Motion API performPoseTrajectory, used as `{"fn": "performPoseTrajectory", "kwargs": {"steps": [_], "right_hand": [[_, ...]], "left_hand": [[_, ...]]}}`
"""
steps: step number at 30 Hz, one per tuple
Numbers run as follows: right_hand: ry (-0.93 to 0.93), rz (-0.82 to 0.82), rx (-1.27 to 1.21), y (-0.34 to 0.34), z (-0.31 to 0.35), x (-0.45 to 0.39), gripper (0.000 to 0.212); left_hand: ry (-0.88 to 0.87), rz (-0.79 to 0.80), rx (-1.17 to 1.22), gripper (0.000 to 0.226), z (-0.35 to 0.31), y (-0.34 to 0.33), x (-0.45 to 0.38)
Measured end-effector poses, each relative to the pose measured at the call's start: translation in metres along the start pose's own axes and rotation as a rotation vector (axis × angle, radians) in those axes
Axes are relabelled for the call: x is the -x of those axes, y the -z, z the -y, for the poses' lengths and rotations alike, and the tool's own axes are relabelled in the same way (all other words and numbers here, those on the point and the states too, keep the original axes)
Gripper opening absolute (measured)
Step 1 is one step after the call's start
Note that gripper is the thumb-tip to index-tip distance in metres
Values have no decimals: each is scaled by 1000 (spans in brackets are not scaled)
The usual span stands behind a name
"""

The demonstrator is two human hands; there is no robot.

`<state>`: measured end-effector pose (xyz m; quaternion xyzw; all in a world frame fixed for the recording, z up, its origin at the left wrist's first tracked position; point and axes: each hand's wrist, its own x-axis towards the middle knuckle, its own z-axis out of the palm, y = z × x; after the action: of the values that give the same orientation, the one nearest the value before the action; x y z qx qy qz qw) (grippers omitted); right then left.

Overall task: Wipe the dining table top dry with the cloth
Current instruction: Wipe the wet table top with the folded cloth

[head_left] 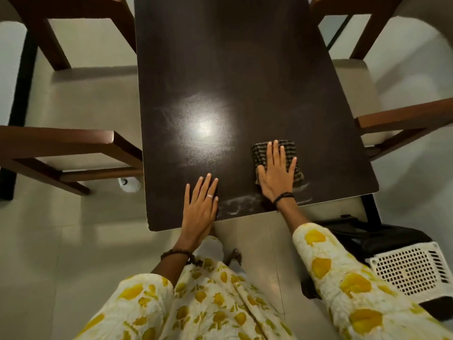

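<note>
Table top [245, 69]: dark, long axis runs away from the person; wet smears near the front edge.
Left hand [201, 204]: flat, fingers straight, resting on the near edge, holding nothing.
Right hand [277, 173]: flat, fingers spread, pressing on the cloth.
Cloth [293, 153]: folded, striped, near the front right corner, long axis pointing away.
Advice: probably press evenly and overlap the strokes across the smears.
</note>
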<state>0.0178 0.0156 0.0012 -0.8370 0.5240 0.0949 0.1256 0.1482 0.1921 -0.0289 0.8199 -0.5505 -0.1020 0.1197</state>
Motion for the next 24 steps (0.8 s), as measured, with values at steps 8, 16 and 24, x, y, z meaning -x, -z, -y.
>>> {"fn": "performPoseTrajectory", "kwargs": {"steps": [8,16,24], "right_hand": [[349,13,51,-16,36,33,68],[167,1,12,16,-78,-21,74],[-210,-41,-18,26,-97,-44,79]], "left_hand": [[-8,-36,254,47,-13,8,-9],[-249,122,178,50,-43,6,-59],[-415,199,80,55,-57,3,-102]]}}
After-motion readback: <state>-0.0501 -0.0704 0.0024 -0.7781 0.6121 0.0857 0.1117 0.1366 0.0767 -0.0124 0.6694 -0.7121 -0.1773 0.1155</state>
